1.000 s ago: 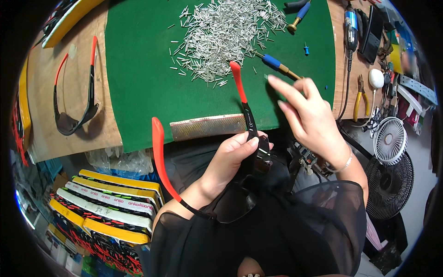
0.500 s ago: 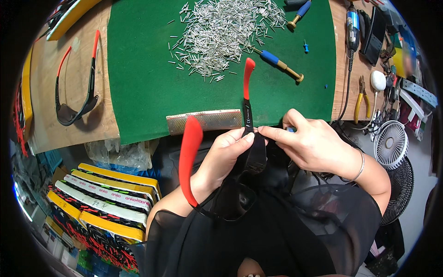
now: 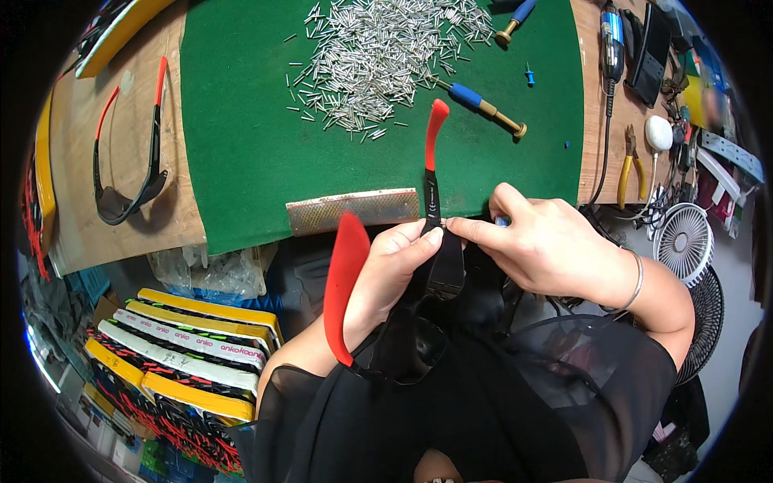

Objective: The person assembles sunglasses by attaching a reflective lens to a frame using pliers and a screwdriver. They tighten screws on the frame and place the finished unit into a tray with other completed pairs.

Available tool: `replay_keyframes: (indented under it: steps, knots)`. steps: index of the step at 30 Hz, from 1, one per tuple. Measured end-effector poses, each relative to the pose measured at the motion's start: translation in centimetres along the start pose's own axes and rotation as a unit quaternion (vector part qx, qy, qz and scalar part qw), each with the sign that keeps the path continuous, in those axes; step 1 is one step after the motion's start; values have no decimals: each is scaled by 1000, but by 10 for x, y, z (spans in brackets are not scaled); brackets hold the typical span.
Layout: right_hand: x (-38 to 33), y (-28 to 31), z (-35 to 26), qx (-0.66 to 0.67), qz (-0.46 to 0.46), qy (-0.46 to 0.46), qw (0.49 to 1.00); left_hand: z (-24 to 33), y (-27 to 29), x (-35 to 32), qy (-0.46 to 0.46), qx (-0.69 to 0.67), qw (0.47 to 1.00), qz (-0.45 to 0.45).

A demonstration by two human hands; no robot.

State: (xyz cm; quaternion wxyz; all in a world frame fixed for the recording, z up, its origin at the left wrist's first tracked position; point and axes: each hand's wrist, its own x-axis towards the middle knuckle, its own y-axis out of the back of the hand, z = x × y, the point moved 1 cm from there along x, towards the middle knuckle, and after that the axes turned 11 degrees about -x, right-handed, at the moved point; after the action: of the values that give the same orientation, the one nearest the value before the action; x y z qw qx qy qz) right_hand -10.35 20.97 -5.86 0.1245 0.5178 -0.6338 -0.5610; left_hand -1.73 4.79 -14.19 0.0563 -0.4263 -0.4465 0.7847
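Observation:
A pair of sunglasses (image 3: 407, 346) with a black frame, dark lenses and red temple tips is in my left hand (image 3: 394, 262). Thumb and fingers pinch it near the hinge of the upright temple (image 3: 432, 193). The other temple (image 3: 348, 282) rises at the left, its red end toward the camera. My right hand (image 3: 543, 241) is curled, with its index fingertip at that hinge beside the left thumb. A small blue part (image 3: 502, 220) shows between its thumb and fingers; most of it is hidden, so its kind cannot be told.
A heap of small metal pins (image 3: 374, 60) lies on the green mat (image 3: 241, 161), by a blue-handled screwdriver (image 3: 483, 107) and a blue push pin (image 3: 529, 76). A metal plate (image 3: 354, 212) lies at the near edge. Other sunglasses (image 3: 129, 201) rest left; pliers (image 3: 630, 169) and a fan (image 3: 684, 244) are right.
The view has shifted slightly. The left temple of the sunglasses has swung a little to the right. Both hands keep their places at the hinge.

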Motion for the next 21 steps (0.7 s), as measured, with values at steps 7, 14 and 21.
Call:
replay_keyframes:
  steps: [7, 14, 21]
  knots:
    - [4, 1, 2, -19, 9, 16, 1000, 5, 0, -1, 36, -11, 999, 9]
    - [4, -2, 2, -16, 12, 23, 1000, 6, 0, -1, 23, 14, 1000, 2]
    - [8, -3, 4, 0, 17, 29, 999, 9, 2, 1, 42, 12, 999, -5]
